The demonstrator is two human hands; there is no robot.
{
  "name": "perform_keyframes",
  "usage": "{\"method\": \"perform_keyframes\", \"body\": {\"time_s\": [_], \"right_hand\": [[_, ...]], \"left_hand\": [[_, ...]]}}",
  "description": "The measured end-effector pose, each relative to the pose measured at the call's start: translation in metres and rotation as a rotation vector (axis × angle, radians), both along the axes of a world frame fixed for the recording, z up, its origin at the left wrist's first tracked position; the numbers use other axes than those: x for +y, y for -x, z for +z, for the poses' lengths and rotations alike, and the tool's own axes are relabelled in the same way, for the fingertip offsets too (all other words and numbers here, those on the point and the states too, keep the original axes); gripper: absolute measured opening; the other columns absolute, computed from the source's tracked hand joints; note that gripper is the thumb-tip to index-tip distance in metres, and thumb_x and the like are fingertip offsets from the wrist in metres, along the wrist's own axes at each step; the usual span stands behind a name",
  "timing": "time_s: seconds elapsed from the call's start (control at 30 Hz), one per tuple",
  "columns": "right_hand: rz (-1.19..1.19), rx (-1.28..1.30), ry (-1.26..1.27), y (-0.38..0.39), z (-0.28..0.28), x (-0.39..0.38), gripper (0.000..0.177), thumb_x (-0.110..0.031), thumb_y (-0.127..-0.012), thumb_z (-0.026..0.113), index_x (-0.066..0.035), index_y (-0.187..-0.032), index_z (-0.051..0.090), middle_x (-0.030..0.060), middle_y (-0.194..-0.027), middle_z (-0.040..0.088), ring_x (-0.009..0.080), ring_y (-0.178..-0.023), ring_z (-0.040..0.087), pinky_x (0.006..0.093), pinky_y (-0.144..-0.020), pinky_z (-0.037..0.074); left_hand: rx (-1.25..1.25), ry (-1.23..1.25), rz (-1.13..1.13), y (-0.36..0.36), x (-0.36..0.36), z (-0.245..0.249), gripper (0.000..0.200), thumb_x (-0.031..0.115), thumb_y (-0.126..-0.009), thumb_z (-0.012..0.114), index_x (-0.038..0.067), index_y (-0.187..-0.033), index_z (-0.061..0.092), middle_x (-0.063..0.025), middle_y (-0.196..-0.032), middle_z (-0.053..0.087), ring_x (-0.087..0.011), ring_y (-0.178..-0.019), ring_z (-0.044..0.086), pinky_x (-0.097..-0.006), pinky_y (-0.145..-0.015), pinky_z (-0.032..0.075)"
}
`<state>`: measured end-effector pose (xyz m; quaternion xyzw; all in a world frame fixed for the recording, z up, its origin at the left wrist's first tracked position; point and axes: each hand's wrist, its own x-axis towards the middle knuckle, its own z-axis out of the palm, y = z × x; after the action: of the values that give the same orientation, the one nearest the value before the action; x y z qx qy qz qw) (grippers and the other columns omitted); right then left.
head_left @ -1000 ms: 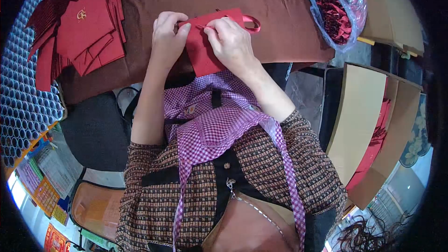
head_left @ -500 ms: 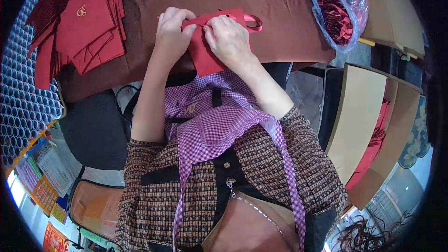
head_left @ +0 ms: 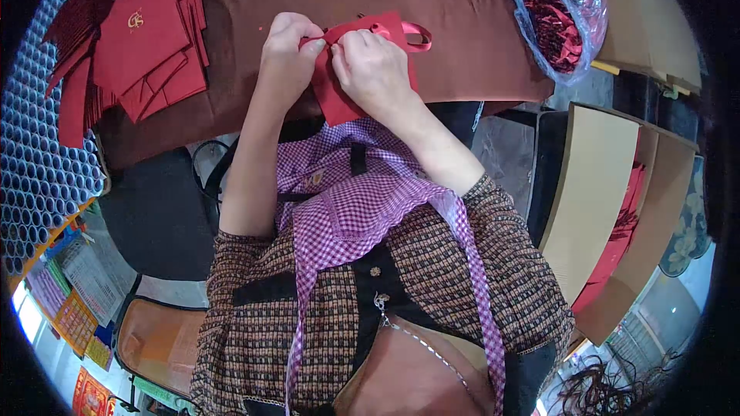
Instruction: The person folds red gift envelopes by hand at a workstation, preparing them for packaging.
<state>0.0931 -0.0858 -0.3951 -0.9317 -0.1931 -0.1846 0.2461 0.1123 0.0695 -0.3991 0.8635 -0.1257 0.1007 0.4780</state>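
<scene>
A small red paper bag [head_left: 333,98] lies at the near edge of the brown-covered table, with a shiny red ribbon loop [head_left: 417,38] sticking out at its right. My left hand [head_left: 290,42] is closed in a pinch at the bag's upper left corner. Close beside it, my right hand [head_left: 371,62] rests over the middle of the bag, thumb and fingers pinched near its upper edge. Whatever small part of ribbon or paper sits between the fingertips is hidden by them.
Several red paper bags with a gold logo [head_left: 140,38] are stacked at the left, beside a blue honeycomb-like rack [head_left: 46,162]. At the far right of the table is a clear plastic bag [head_left: 556,23] of shiny red pieces. Below it stands an open cardboard box [head_left: 590,200] holding red items.
Both hands stay at the bag's upper edge. The right hand has shifted slightly left, and the gap between the two pinches has narrowed a little.
</scene>
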Motion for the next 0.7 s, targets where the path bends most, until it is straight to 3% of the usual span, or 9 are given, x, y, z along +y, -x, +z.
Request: {"method": "perform_keyframes", "body": {"time_s": [0.1,0.17,0.7], "right_hand": [[-0.019,0.010,-0.034,0.003,-0.001,0.002,0.015,-0.016,-0.081,0.065,-0.004,-0.076,0.056,0.0109,-0.072,0.061,0.0281,-0.067,0.063,0.0393,-0.058,0.050],[-0.034,0.092,-0.104,0.005,0.000,0.004,0.015,-0.016,-0.082,0.065,-0.004,-0.078,0.057,0.0114,-0.073,0.061,0.0289,-0.068,0.063,0.0404,-0.056,0.050],[0.081,0.078,-0.079,0.005,0.016,-0.008,0.012,-0.011,-0.079,0.067,-0.003,-0.081,0.058,0.0126,-0.078,0.064,0.0304,-0.072,0.063,0.0400,-0.064,0.051]], "left_hand": [[0.020,0.024,-0.010,0.000,0.001,-0.001,0.011,-0.002,-0.074,0.066,-0.002,-0.085,0.062,-0.0113,-0.094,0.060,-0.0243,-0.087,0.060,-0.0324,-0.079,0.048],[-0.023,0.036,0.005,0.001,0.000,0.000,0.011,-0.002,-0.073,0.067,-0.003,-0.083,0.063,-0.0145,-0.092,0.060,-0.0296,-0.087,0.061,-0.0354,-0.078,0.050],[0.092,0.147,0.076,0.019,-0.008,0.010,0.010,-0.002,-0.075,0.065,-0.003,-0.085,0.065,-0.0132,-0.096,0.061,-0.0262,-0.091,0.062,-0.0335,-0.081,0.050]]}}
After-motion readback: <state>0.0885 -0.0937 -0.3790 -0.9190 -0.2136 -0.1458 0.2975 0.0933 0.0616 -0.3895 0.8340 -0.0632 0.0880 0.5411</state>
